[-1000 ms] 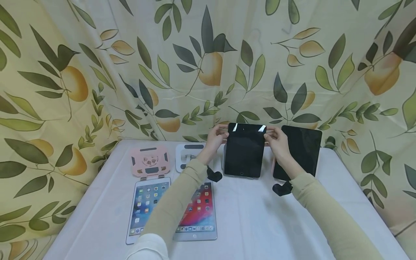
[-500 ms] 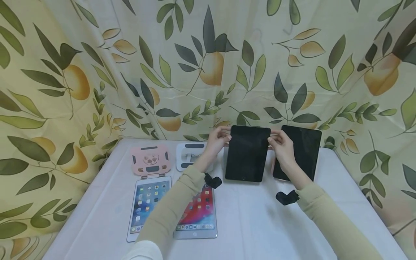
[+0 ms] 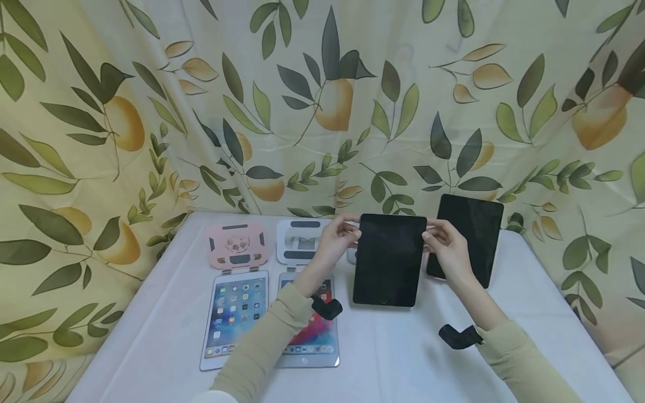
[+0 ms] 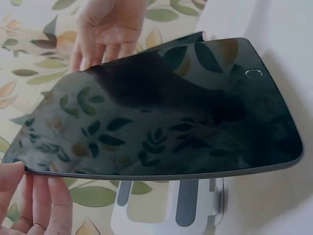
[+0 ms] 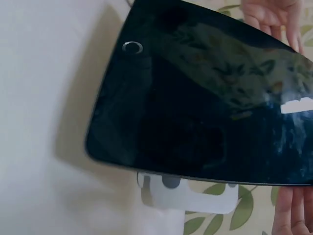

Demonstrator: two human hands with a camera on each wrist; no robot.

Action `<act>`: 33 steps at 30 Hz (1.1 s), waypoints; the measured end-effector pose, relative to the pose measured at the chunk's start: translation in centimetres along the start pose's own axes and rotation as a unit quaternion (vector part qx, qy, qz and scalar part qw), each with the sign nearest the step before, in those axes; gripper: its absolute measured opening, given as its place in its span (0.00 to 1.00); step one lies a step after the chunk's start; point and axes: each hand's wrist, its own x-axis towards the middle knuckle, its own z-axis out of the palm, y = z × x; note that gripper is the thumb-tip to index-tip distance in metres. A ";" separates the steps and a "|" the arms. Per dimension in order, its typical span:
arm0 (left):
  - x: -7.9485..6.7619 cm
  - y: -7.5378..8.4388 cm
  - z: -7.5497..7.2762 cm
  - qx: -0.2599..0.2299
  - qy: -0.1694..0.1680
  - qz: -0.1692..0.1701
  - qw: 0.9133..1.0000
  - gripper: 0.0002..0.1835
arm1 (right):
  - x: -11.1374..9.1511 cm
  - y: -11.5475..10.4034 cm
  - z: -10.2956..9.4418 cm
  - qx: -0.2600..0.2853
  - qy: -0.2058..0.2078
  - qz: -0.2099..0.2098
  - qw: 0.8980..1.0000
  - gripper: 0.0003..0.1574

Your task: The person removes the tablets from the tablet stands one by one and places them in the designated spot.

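Observation:
A black tablet with a dark screen and a round home button is held up by both hands. My left hand pinches its upper left edge, thumb in front and fingers behind. On the opposite edge my right hand pinches it the same way. Behind the tablet, a white stand with grey pads shows in the left wrist view, mostly hidden in the head view. In both wrist views the tablet's lower end hangs over the white cloth, apart from the stand.
Another black tablet leans upright at the right. On the left, a pink stand and a white stand lie behind two lit tablets, a silver one and one with a red wallpaper. A leaf-patterned curtain hangs behind the table.
Both hands have brought the black tablet forward and slightly right, away from the white stand behind it. The other tablets and stands have not moved.

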 end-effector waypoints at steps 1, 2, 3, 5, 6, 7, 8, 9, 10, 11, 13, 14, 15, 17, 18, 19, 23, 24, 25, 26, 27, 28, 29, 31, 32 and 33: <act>-0.3 -0.1 0.0 -0.004 -0.001 -0.003 1.000 0.17 | -0.3 0.0 0.0 0.002 0.000 0.005 1.000 0.15; -0.6 -0.1 0.1 -0.008 -0.001 -0.004 1.000 0.16 | -0.6 0.0 0.0 0.004 0.000 0.010 1.000 0.14; -0.9 -0.2 0.1 -0.012 0.000 -0.008 1.000 0.16 | -0.9 0.1 0.0 0.007 0.001 0.016 1.000 0.14; -1.6 -0.3 0.2 -0.017 0.000 -0.020 1.000 0.16 | -1.5 0.2 0.0 0.007 0.004 0.030 1.000 0.14; -1.9 -0.3 0.2 -0.020 -0.001 -0.026 0.999 0.16 | -1.7 0.3 0.0 0.010 0.005 0.037 0.999 0.14; -2.2 -0.3 0.2 -0.024 -0.001 -0.032 0.999 0.16 | -2.0 0.3 0.0 0.014 0.007 0.044 0.999 0.14; -2.5 -0.3 0.2 -0.026 -0.003 -0.037 0.999 0.16 | -2.2 0.4 -0.1 0.016 0.007 0.049 0.999 0.14; -2.8 -0.3 0.2 -0.024 -0.004 -0.043 0.999 0.16 | -2.5 0.5 -0.1 0.019 0.007 0.054 0.998 0.14; -3.1 -0.4 0.2 -0.025 -0.005 -0.047 0.999 0.16 | -2.7 0.6 -0.1 0.018 0.008 0.059 0.998 0.13; -3.4 -0.5 0.3 -0.025 -0.005 -0.050 0.998 0.16 | -2.9 0.7 -0.1 0.013 0.009 0.066 0.998 0.14; -3.8 -0.8 0.2 -0.022 -0.003 -0.059 0.998 0.16 | -3.3 0.9 -0.1 0.002 0.008 0.079 0.997 0.14; -4.0 -1.0 0.2 -0.022 -0.002 -0.061 0.998 0.16 | -3.5 1.1 -0.1 -0.003 0.007 0.085 0.996 0.14; -4.2 -1.2 0.2 -0.022 0.000 -0.065 0.998 0.15 | -3.7 1.2 -0.1 -0.003 0.006 0.090 0.996 0.15; -4.4 -1.7 0.2 -0.028 0.002 -0.074 0.997 0.15 | -4.0 1.6 -0.1 0.004 0.005 0.099 0.995 0.15; -4.5 -2.0 0.2 -0.032 0.003 -0.080 0.996 0.15 | -4.2 1.7 -0.1 0.016 0.004 0.101 0.995 0.14; -4.7 -2.2 0.2 -0.038 0.003 -0.082 0.996 0.15 | -4.4 1.9 -0.1 0.025 0.004 0.102 0.994 0.14; -5.2 -3.3 0.3 -0.057 0.001 -0.097 0.994 0.15 | -5.3 2.7 -0.1 0.045 0.002 0.113 0.993 0.14; -5.3 -3.5 0.4 -0.059 0.001 -0.097 0.994 0.15 | -5.4 2.9 -0.1 0.043 0.001 0.116 0.992 0.13; -5.5 -3.7 0.4 -0.061 0.000 -0.098 0.993 0.15 | -5.6 3.1 -0.1 0.040 0.000 0.119 0.992 0.14; -5.6 -4.0 0.4 -0.063 0.001 -0.101 0.993 0.15 | -5.7 3.3 -0.1 0.041 -0.002 0.123 0.992 0.14; -5.7 -4.2 0.4 -0.065 0.004 -0.102 0.993 0.15 | -5.8 3.4 -0.1 0.038 -0.003 0.126 0.991 0.13; -5.9 -4.3 0.4 -0.067 0.006 -0.104 0.992 0.15 | -6.0 3.6 -0.1 0.035 -0.005 0.130 0.991 0.13; -6.0 -4.5 0.4 -0.068 0.007 -0.104 0.992 0.16 | -6.1 3.8 -0.1 0.036 -0.007 0.133 0.990 0.13; -6.2 -4.8 0.4 -0.069 0.011 -0.109 0.992 0.16 | -6.2 4.1 0.0 0.039 -0.010 0.142 0.989 0.13; -6.3 -5.0 0.4 -0.069 0.014 -0.111 0.991 0.16 | -6.3 4.2 0.0 0.043 -0.010 0.146 0.988 0.13; -6.4 -5.2 0.4 -0.069 0.015 -0.113 0.991 0.16 | -6.4 4.4 0.0 0.044 -0.011 0.150 0.988 0.14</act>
